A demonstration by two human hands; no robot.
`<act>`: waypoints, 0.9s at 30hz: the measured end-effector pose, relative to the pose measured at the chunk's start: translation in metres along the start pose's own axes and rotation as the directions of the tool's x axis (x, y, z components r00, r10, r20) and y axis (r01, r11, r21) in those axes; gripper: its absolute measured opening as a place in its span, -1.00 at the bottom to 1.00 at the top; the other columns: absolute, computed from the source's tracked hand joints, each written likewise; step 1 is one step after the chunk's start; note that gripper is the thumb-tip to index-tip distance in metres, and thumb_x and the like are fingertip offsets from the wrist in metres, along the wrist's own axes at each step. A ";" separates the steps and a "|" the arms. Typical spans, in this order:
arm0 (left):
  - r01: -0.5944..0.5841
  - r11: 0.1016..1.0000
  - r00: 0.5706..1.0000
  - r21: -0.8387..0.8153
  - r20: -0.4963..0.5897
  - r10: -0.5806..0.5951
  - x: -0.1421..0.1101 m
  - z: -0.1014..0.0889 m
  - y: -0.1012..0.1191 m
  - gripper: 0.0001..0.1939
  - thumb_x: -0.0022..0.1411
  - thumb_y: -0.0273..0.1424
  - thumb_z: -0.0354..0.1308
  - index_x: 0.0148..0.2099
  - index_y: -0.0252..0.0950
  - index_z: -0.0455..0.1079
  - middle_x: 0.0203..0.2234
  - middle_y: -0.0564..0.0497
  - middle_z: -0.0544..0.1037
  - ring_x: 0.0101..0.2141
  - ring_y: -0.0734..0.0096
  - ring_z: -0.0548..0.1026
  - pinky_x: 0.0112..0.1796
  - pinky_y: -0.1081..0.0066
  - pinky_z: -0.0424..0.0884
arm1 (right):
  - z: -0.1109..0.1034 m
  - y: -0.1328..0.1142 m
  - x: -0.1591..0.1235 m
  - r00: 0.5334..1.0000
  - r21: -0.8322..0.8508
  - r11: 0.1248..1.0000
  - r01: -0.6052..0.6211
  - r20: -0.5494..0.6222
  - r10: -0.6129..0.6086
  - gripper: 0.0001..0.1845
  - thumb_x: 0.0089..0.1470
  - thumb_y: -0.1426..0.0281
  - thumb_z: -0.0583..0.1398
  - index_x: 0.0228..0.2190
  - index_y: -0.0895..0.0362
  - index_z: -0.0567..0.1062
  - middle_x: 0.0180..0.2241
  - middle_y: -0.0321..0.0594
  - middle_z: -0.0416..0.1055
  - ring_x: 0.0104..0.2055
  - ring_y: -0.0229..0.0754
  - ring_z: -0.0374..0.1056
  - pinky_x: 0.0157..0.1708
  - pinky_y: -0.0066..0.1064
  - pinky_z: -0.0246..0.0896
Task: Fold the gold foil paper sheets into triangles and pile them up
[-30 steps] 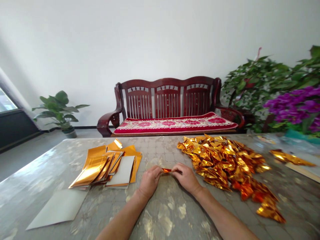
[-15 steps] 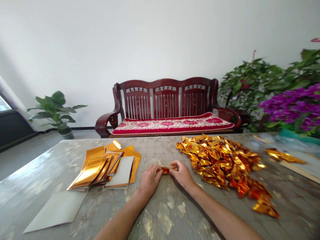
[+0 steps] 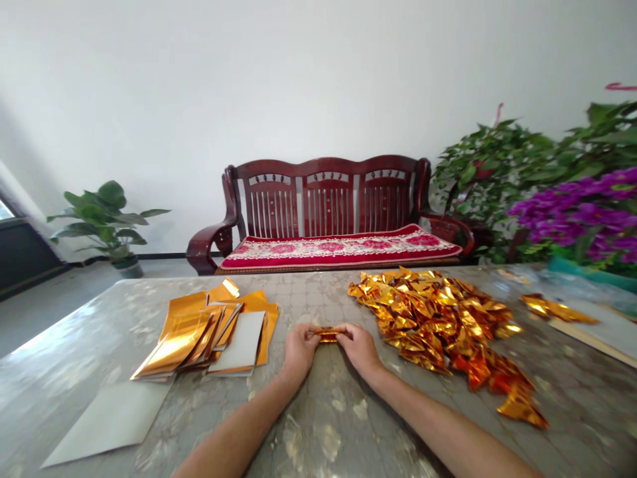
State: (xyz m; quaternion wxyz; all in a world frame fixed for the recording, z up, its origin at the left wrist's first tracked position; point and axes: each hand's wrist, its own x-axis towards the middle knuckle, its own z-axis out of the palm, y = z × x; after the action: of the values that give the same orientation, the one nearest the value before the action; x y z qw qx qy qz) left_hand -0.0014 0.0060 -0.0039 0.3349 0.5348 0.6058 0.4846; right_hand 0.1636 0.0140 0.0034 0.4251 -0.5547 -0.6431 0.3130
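Left hand [image 3: 300, 350] and right hand [image 3: 359, 348] both closed, pinching opposite ends of a small folded gold foil strip [image 3: 327, 335], hands almost touching. Strip sits between them at the middle of the desk [image 3: 318, 425], low over the surface; can't tell if it touches. Left of the hands, just beside them, a loose stack of foil sheets [image 3: 219, 332] with grey backing on some, overlapping and slightly fanned. Below that stack, a grey card [image 3: 107, 415] lies flat on the desk. Right of the hands, near them, a big heap of folded foil triangles [image 3: 438, 325]. Further right, a short row of foil triangles [image 3: 557, 309] lies apart from the heap. Past the desk: red-cushioned wooden sofa [image 3: 323, 212], potted plant [image 3: 107, 222], purple flowers [image 3: 577, 212].
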 end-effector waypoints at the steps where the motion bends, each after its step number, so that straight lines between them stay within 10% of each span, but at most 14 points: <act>1: 0.023 0.999 1.000 -0.024 0.007 -0.023 0.001 0.002 -0.001 -0.84 -0.04 -0.57 0.19 -0.38 -0.30 0.56 -0.54 0.05 0.54 -0.47 0.38 0.46 -0.35 0.41 0.34 | 0.000 0.000 0.001 1.000 0.008 1.000 -0.010 0.009 0.010 -0.75 -0.08 0.43 0.12 -0.39 0.14 0.59 -0.37 -0.18 0.56 -0.27 -0.10 0.45 -0.21 -0.35 0.26; 17: 0.303 0.858 0.951 -0.414 0.071 -0.302 0.007 0.011 0.009 -0.93 0.04 -0.52 0.21 -0.34 -0.39 0.44 -0.62 0.05 0.52 -0.63 0.58 0.44 -0.54 0.57 0.38 | 0.014 -0.010 0.000 0.991 0.173 0.979 -0.107 -0.055 0.118 -0.77 -0.09 0.30 0.12 -0.41 0.15 0.51 -0.47 -0.19 0.53 -0.49 -0.15 0.44 -0.44 -0.39 0.30; 27: 0.235 0.879 0.972 -0.416 0.091 -0.217 0.002 0.009 0.010 -0.75 -0.01 -0.28 0.28 -0.36 -0.39 0.44 -0.68 0.10 0.46 -0.68 0.61 0.35 -0.62 0.62 0.25 | 0.012 -0.013 -0.003 0.981 0.276 0.946 -0.168 -0.047 0.188 -0.70 -0.08 0.23 0.16 -0.39 0.16 0.56 -0.58 -0.22 0.50 -0.53 -0.14 0.41 -0.57 -0.42 0.20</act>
State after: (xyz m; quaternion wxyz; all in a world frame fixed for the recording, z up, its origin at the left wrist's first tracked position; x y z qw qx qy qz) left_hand 0.0101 0.0096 0.0033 0.5095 0.3850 0.5372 0.5510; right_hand 0.1471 0.0092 0.0084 0.4899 -0.5582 -0.5259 0.4146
